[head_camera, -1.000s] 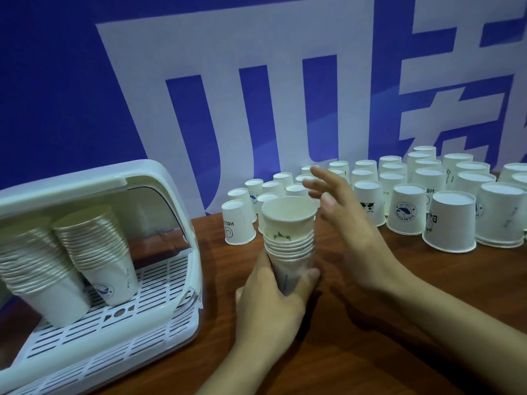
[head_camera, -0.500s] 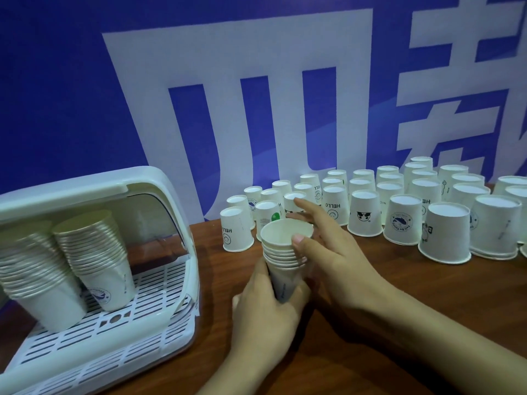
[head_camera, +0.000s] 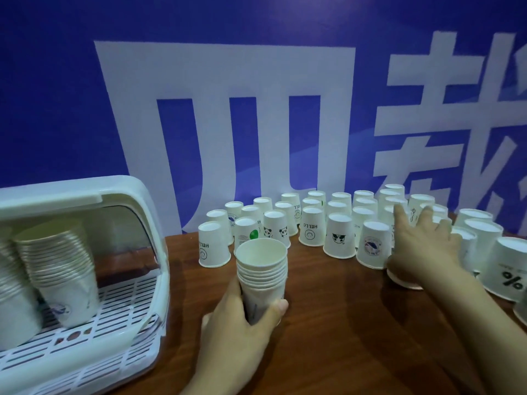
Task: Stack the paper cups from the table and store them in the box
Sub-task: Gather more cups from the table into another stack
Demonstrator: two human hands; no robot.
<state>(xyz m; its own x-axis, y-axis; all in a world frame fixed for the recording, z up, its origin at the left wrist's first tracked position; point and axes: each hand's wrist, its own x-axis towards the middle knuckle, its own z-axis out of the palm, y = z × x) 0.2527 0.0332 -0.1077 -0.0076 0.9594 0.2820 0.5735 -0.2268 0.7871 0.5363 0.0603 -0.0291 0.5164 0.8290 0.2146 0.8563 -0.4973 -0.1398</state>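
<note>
My left hand grips a stack of several upright white paper cups standing on the brown table, left of centre. My right hand is out to the right with fingers spread, lying over an upside-down paper cup whose rim shows beneath the palm. Several more upside-down cups stand in rows along the back. The white plastic box sits open at the left, with two leaning cup stacks inside on its slotted tray.
A blue wall with large white characters rises directly behind the cup rows. The box's raised lid overhangs its opening. Bare brown tabletop lies between my two forearms.
My right hand left the top of the held stack and moved right onto an upside-down cup. My left hand kept its grip on the stack.
</note>
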